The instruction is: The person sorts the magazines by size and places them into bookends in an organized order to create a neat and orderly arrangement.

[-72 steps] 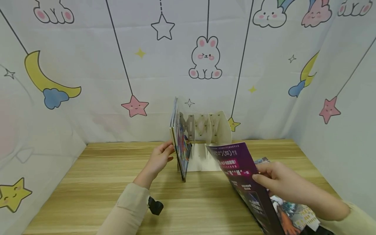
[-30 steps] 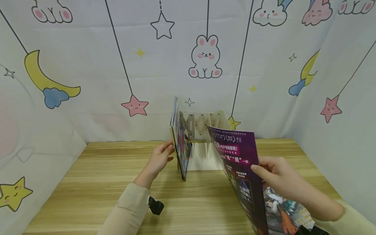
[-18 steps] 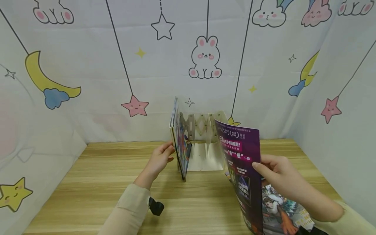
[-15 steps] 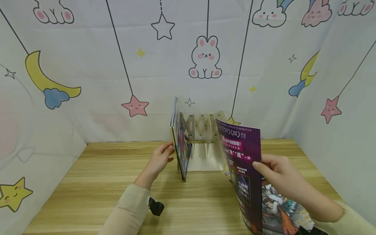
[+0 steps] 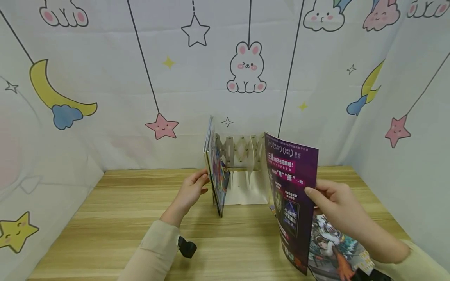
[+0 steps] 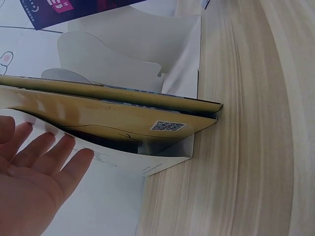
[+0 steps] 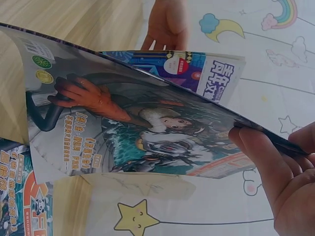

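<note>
My right hand [image 5: 342,207] pinches a purple-backed magazine [image 5: 293,195] by its edge, thumb on the back cover. It stands on edge above the table; its illustrated front cover shows in the right wrist view. A cream folding book rack [image 5: 246,189] stands at the back of the table. Several thin magazines [image 5: 217,171] lean upright at its left end. Outside that end, my left hand [image 5: 186,193] rests its fingers against the rack's white end plate [image 6: 115,160], fingers fairly straight in the left wrist view. The held magazine overlaps the rack's right side in the head view.
Another illustrated magazine [image 5: 335,249] lies on the wooden table [image 5: 140,218] under my right forearm. A white cloth printed with cartoons [image 5: 193,89] hangs behind the table and along both sides. A small black camera [image 5: 187,247] sits at my left wrist.
My right hand has lifted the magazine and swung it from a slant to nearly upright, its lower edge now in view. The left hand and the racked magazines have stayed put.
</note>
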The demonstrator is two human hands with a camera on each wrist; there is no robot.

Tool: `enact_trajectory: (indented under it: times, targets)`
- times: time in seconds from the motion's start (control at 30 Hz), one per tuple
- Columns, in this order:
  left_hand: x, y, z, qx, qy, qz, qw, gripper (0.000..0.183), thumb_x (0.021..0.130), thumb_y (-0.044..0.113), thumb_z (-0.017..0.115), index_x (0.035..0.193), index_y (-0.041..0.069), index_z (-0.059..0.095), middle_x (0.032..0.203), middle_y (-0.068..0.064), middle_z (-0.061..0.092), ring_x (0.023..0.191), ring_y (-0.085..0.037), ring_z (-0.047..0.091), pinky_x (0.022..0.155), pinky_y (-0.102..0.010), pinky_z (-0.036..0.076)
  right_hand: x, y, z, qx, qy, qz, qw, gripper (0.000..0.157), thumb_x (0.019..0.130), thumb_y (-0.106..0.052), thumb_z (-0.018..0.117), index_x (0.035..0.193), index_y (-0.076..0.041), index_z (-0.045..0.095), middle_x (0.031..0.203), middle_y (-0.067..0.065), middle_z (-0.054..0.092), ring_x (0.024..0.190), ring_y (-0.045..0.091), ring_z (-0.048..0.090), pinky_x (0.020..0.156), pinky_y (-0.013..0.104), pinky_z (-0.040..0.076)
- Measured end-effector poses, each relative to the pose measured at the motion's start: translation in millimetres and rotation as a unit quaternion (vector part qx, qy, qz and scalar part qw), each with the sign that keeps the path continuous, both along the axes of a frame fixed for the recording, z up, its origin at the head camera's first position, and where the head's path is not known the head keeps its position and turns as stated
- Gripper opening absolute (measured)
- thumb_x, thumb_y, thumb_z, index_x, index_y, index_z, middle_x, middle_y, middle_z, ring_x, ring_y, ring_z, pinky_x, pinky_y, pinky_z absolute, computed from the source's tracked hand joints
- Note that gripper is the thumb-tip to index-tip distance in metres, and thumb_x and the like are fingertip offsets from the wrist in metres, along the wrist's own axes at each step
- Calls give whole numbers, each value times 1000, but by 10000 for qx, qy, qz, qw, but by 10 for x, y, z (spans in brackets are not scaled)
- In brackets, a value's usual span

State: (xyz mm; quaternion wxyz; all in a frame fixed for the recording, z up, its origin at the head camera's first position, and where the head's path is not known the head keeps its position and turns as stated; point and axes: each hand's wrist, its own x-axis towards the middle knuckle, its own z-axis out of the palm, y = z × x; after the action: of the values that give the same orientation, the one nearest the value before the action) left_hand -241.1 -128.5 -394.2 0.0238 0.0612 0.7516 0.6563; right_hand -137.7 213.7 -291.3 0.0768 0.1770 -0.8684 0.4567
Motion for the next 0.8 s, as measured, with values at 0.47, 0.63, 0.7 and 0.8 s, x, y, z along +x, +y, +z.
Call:
enact_trajectory:
  times: [0.47, 0.63, 0.7, 0.8]
  targets:
    - [23, -6, 16, -46, -13, -34, 10000, 44, 104, 18, 36, 144, 2, 36, 149, -19, 36, 133, -37, 41, 103, -48, 45, -45, 1, 44, -194, 529, -16, 9984, 27, 97, -7, 51, 119, 7, 61, 104, 27, 68, 71, 1, 68, 51, 28, 58]
    - [24, -7, 15, -50, -9, -45, 10000, 44, 104, 19, 36, 144, 1, 36, 149, -19, 36, 133, -37, 42, 103, -48, 45, -48, 2, 80, -302, 564, -19, 9979, 27, 97, -6, 51, 117, 7, 62, 100, 26, 69, 69, 4, 68, 51, 29, 58]
    - [24, -6, 16, -43, -15, -36, 10000, 44, 104, 19, 36, 144, 1, 36, 148, -19, 36, 132, -37, 42, 103, -48, 44, -50, -1, 94, -310, 550, -6, 9980, 27, 97, -7, 52, 117, 7, 62, 98, 22, 70, 68, 5, 69, 52, 30, 58]
    - [25, -4, 16, -33, -13, -33, 10000, 44, 104, 18, 36, 144, 1, 36, 148, -19, 36, 133, -37, 41, 103, -48, 44, -53, -15, 109, -321, 567, 38, 9979, 27, 97, -8, 51, 117, 7, 62, 99, 22, 70, 69, 6, 70, 55, 29, 59]
